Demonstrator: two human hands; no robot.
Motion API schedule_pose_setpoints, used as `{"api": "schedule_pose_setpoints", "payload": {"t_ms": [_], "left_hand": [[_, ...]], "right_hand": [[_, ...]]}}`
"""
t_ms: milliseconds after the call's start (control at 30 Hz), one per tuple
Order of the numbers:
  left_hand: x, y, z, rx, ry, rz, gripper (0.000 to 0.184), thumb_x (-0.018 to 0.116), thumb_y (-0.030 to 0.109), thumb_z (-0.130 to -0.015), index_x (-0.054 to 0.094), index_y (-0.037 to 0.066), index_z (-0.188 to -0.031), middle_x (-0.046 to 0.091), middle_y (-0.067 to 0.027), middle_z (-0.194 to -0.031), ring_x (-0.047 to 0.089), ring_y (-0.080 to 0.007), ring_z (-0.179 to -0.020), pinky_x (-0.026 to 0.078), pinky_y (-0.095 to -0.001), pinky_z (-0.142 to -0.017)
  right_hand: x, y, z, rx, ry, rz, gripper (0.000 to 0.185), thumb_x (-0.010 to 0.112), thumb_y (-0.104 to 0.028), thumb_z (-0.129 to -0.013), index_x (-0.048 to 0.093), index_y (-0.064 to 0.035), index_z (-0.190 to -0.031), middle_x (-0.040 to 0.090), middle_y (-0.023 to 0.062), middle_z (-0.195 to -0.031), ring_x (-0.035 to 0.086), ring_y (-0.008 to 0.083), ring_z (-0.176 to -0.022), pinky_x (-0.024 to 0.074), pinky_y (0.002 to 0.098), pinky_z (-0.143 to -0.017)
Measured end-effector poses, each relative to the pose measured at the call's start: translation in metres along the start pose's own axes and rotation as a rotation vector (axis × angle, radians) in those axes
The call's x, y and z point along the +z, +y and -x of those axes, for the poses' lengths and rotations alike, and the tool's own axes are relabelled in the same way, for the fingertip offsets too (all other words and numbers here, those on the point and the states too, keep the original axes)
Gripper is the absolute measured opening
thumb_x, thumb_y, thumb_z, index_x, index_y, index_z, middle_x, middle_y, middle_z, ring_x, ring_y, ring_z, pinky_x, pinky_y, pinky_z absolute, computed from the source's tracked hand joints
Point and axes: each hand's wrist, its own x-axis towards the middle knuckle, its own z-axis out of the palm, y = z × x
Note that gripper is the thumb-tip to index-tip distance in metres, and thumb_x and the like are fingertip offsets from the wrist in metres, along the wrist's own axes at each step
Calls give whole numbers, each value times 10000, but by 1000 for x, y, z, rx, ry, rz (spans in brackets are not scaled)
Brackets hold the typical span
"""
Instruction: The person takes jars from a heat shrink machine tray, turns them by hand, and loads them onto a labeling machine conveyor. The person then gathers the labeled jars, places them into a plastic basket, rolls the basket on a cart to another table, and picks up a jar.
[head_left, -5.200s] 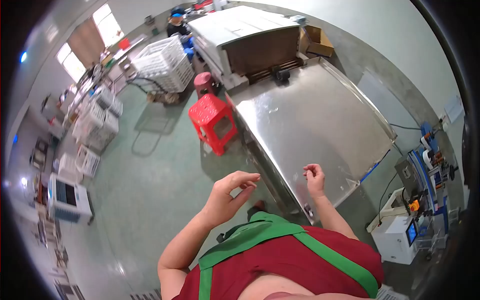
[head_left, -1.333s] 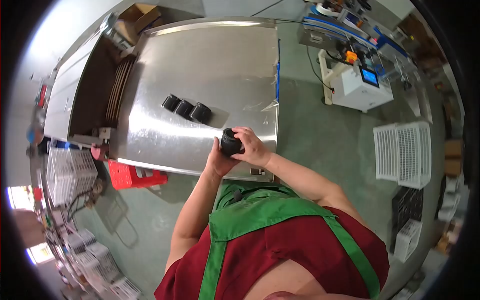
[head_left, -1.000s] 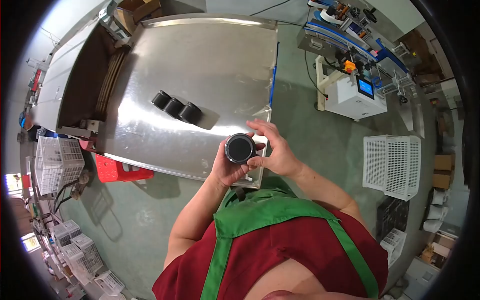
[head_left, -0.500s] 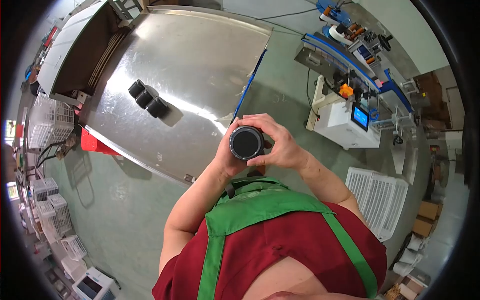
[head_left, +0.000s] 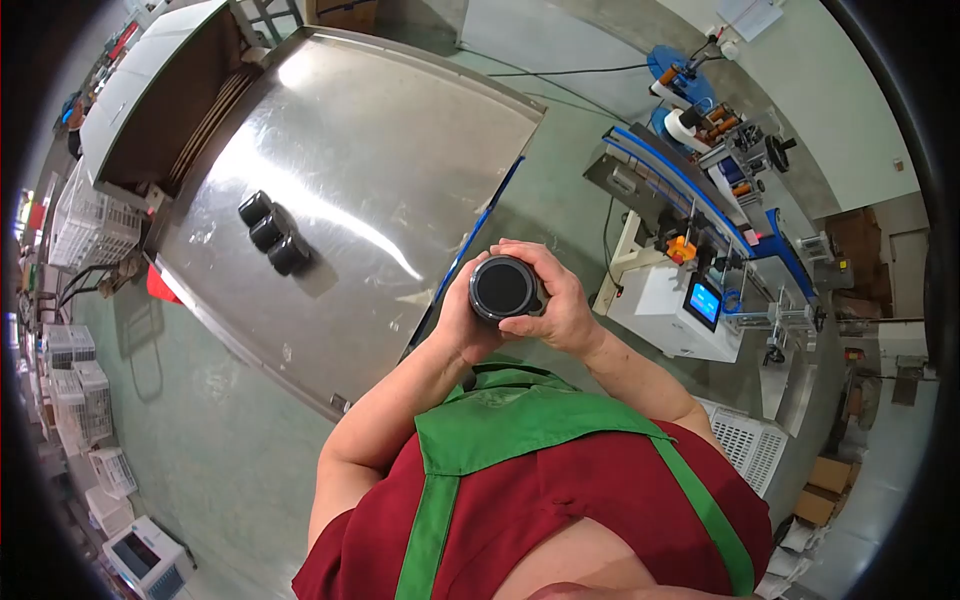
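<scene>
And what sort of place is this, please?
Probably a factory or packing workshop: it has a machine with a lit screen, a metal table bearing black containers, and white crates.

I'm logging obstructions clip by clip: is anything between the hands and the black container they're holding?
Nothing visible. The left hand and right hand touch the black container directly from either side. The three other black containers are well apart, on the metal table.

On the shiny metal table (head_left: 400, 130), three black containers (head_left: 267, 233) are set close together in a short slanting row, well apart from its blue-lined edge (head_left: 489, 210).
</scene>
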Motion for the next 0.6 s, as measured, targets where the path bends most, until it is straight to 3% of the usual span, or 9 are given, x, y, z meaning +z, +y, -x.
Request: {"api": "schedule_pose_setpoints", "payload": {"t_ms": [67, 167, 200, 300, 400, 533, 600], "left_hand": [[-1, 22, -21, -117, -2, 45, 415, 337, 484, -969, 584, 163, -1061, 630, -26, -1033, 625, -165, -889, 524, -331, -691], [-11, 48, -46, -220, -266, 75, 490, 324, 556, -946, 594, 161, -1048, 646, -45, -961, 633, -196, -749, 507, -318, -540], [5, 58, -45, -214, -150, 54, 534, 314, 590, -931, 596, 154, -1057, 653, -52, -910, 632, -215, -677, 497, -321, -470], [10, 84, -58, -235, -201, 33, 560, 289, 582, -936, 594, 135, -1076, 649, -82, -913, 637, -227, -704, 521, -326, -509], [8, 97, -64, -217, -215, 78, 574, 275, 571, -938, 583, 116, -1103, 641, -118, -932, 643, -238, -764, 535, -328, -538], [14, 111, -71, -156, -192, 211, 564, 273, 556, -940, 564, 115, -1137, 634, -125, -970, 636, -242, -874, 535, -322, -560], [14, 115, -73, -122, -181, 184, 548, 276, 550, -943, 562, 127, -1143, 636, -103, -977, 638, -236, -864, 532, -325, -558]], "right_hand": [[-5, 6, -21, 79, 26, -50, 769, 843, -340, -689, 477, -9, -1279, 538, 131, -1271, 496, 230, -1215, 383, 347, -1035], [-12, 7, -56, 158, 35, -88, 688, 809, -323, -725, 491, -35, -1264, 556, 103, -1198, 566, 209, -1076, 449, 326, -935], [-15, 7, -66, 185, 30, -106, 702, 797, -362, -739, 483, -30, -1272, 534, 123, -1248, 531, 215, -1123, 437, 345, -943], [-17, 12, -88, 77, 179, -31, 741, 808, -395, -712, 488, -33, -1274, 498, 146, -1313, 466, 262, -1204, 416, 375, -964], [-29, -4, -116, -203, 132, 389, 642, 816, -368, -691, 568, -60, -1196, 455, 165, -1370, 390, 328, -1276, 403, 411, -977], [-33, -2, -139, -236, -8, 523, 349, 801, -230, -722, 666, -96, -1014, 440, 181, -1398, 356, 371, -1312, 415, 430, -964], [-38, 0, -149, -252, -38, 495, 332, 793, -188, -728, 662, -95, -1018, 446, 178, -1396, 354, 369, -1315, 410, 428, -969]]}}
